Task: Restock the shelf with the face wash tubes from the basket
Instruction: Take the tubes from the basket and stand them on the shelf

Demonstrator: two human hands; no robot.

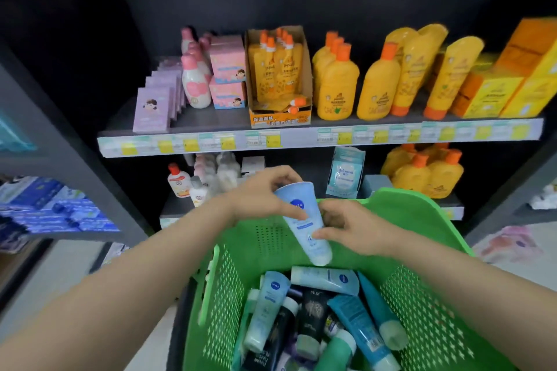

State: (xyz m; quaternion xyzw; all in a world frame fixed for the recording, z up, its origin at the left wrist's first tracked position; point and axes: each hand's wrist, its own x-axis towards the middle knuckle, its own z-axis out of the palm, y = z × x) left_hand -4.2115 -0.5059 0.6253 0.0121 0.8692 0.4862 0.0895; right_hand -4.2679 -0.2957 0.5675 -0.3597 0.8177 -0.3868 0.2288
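Note:
A pale blue face wash tube [304, 220] hangs cap-down above the green perforated basket [422, 304]. My left hand [262, 193] grips its flat upper end, thumb across the front. My right hand [343, 226] pinches the tube lower down from the right. Several more tubes [319, 319], blue, teal, black and white, lie piled in the basket's bottom. The dark shelf unit [295, 135] stands right behind the basket, with the lower shelf [177, 205] just beyond my hands.
The upper shelf carries purple boxes [152, 111], pink bottles [196, 78] and boxes, a carton of orange pouches [277, 75] and yellow bottles [376, 81]. The lower shelf has small white bottles [180, 182], a wipes pack [345, 173] and more yellow bottles [425, 172]. Blue goods [51, 205] sit on the left rack.

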